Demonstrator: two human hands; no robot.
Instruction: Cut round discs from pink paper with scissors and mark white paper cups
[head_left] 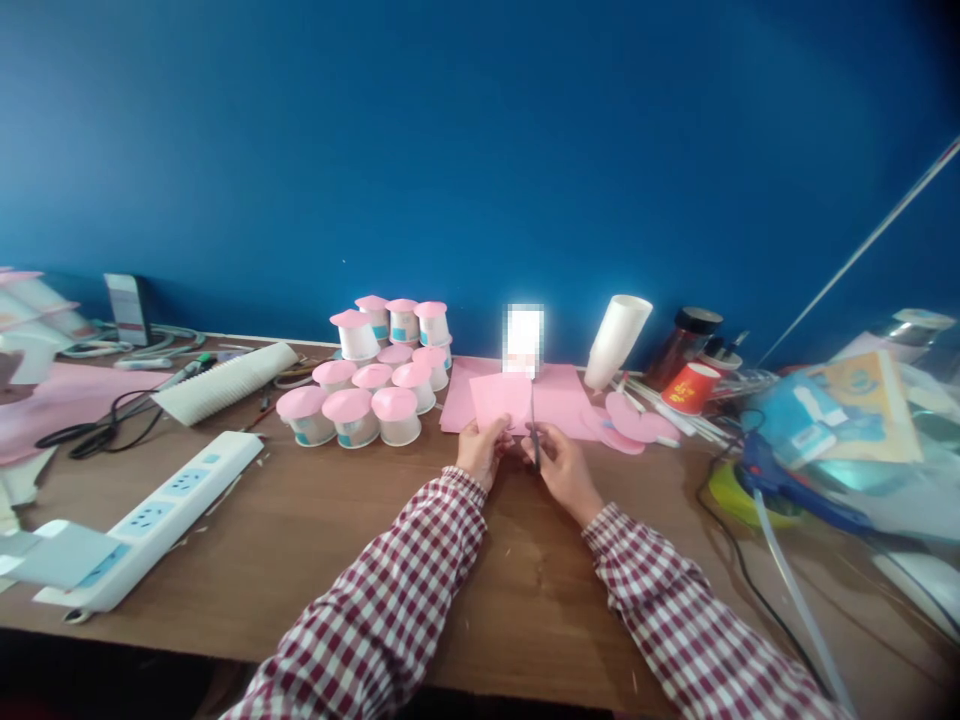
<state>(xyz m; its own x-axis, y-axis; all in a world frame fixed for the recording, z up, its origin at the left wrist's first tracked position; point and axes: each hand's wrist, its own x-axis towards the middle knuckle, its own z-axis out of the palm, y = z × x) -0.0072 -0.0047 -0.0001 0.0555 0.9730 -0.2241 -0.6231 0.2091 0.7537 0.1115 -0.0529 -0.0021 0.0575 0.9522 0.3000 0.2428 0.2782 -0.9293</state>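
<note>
Between thumb and fingers, my left hand [484, 450] grips a piece of pink paper [496, 398] held upright over the table. My right hand [562, 465] is closed around a pair of scissors [535, 440], whose blades point away from me at the paper's right edge. Whether the blades are apart I cannot tell. Behind and under my hands lies a stack of pink sheets [457, 408]. Several cut pink discs [630, 420] lie just right of it. To the left stand several white paper cups [352, 425] topped with pink paper discs.
A white power strip [169, 510] and a stack of ribbed white cups [229, 383] lie on the left. Toward the right are a leaning white cup stack [616, 340], a red paper cup [690, 388], a dark jar [682, 345] and a blue glue gun [795, 490] with its cord.
</note>
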